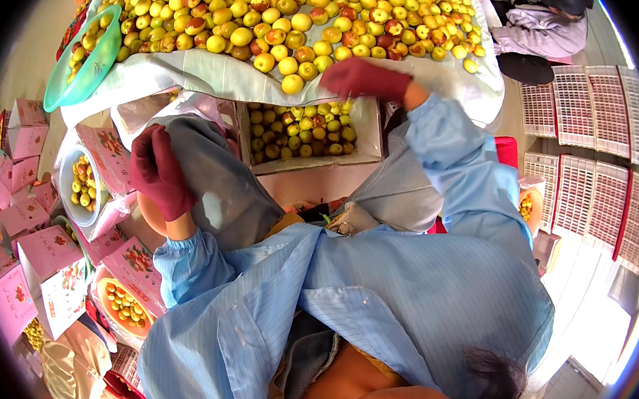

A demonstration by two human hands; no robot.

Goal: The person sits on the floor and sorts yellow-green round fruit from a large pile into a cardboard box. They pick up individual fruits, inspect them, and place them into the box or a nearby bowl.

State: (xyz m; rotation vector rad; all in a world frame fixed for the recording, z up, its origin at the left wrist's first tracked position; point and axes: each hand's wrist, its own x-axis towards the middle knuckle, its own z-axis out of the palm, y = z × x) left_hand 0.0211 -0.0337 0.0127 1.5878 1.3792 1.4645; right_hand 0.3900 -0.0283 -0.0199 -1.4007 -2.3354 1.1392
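Observation:
Many yellow-green and red-brown jujubes (275,18) lie heaped on a table covered with a white cloth (196,74). At the cloth's front edge is my right hand (364,81) in a dark red glove, slightly blurred, beside the nearest fruit; whether it holds one cannot be told. My left hand (161,172), gloved in the same red, is curled over my left thigh, its palm side hidden. Between my knees, below the cloth's edge, stands an open cardboard box (377,129) partly filled with jujubes.
A green plastic basin (111,42) of jujubes leans at the table's left corner. Printed pink cartons (51,250), a white bowl (99,209) and an orange bowl (138,328) crowd the left. White plastic crates (579,105) line the right; a seated person (545,32) is beyond the table.

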